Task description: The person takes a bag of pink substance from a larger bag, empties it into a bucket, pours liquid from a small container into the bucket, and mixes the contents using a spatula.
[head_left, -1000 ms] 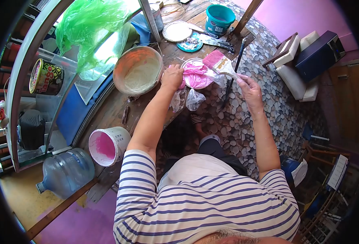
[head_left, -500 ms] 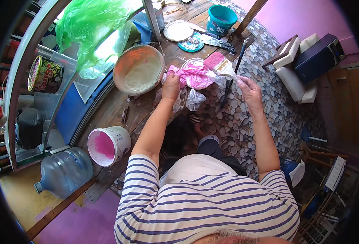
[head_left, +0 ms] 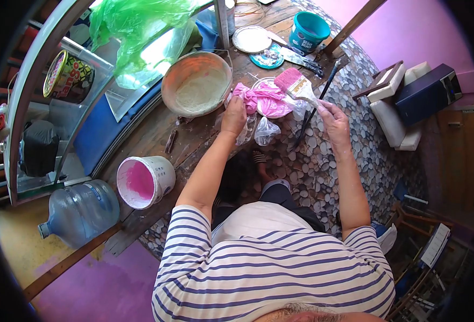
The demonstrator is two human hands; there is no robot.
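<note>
A: Since half a second ago the view has swung, so the crumpled pink plastic bag sits further right in it; both hands keep their holds.

B: Which holds?

A: The left hand has its fingers pinched together on the bag, bunched over a round white rim on the weathered brown plank table. The right hand is clamped round the handle of a broad, flat brush with pink-stained bristles.

B: Advice?

A: I'd pinch a thick fold, since thin plastic probably slips, and hold the bristles clear of it. Whether they touch, I can't tell.

B: And around?

A: Leftmost, a clear blue plastic bottle; next, a white plastic bucket, pink inside; a round, orange-stained bowl; a teal plastic bucket; then pebble-patterned flooring and a dark-blue boxy unit.
</note>
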